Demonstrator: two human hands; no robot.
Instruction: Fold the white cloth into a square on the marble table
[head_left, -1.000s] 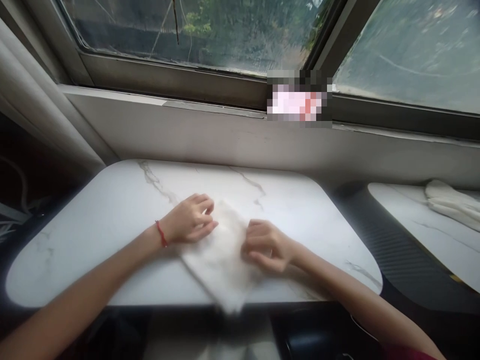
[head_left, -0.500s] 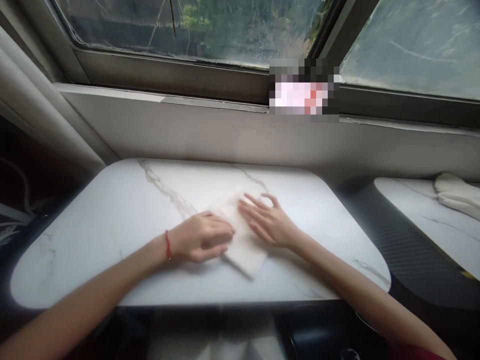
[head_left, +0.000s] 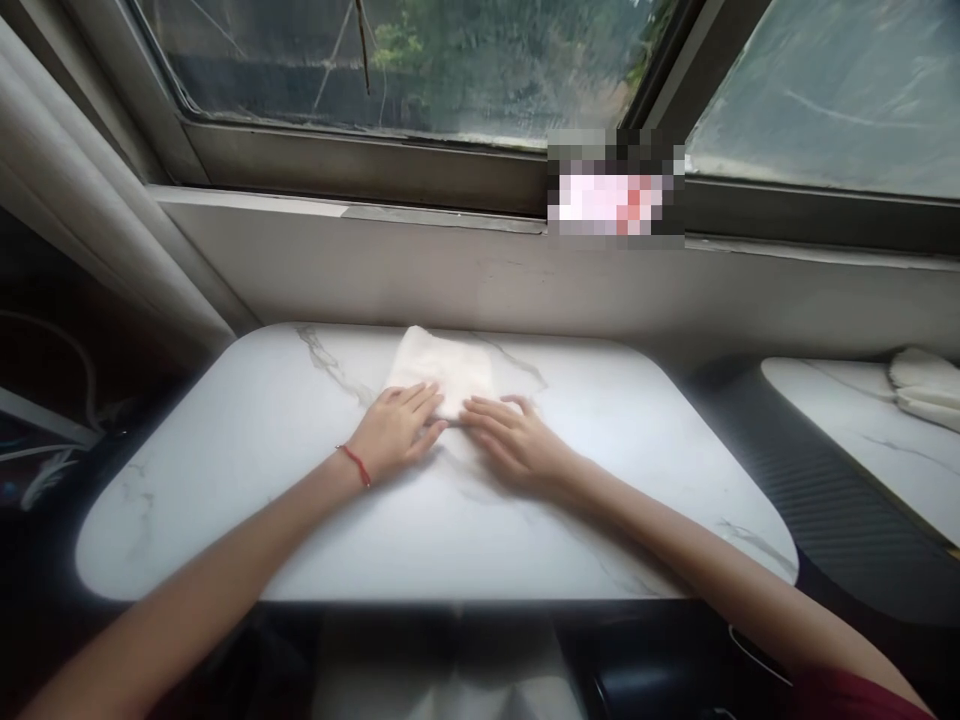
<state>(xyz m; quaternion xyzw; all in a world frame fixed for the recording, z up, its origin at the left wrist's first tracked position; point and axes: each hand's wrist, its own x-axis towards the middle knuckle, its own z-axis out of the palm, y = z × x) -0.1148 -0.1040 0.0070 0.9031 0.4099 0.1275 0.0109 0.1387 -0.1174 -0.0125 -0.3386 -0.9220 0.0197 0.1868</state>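
A folded white cloth (head_left: 446,365) lies flat near the back edge of a white marble-patterned table (head_left: 360,555). Resting on the cloth's near left part is my left hand (head_left: 397,428), its fingers stretched out and a red string bracelet at the wrist. My right hand (head_left: 521,440) lies palm down to the right, fingers extended, with the fingertips at the cloth's near right corner. Neither hand is closed round the cloth. The fingertips cover part of its near edge.
Behind the table rise a low wall (head_left: 420,275) and a window (head_left: 450,70). A curtain (head_left: 97,190) hangs at the left, with white cables (head_left: 52,465) below. On the right stand a dark ribbed seat (head_left: 817,480) and another marble-patterned table (head_left: 862,420) bearing a pale cloth (head_left: 926,385).
The cloth has moved away from me toward the table's back edge. My left hand has gone from curled to flat with fingers extended. The view has shifted slightly.
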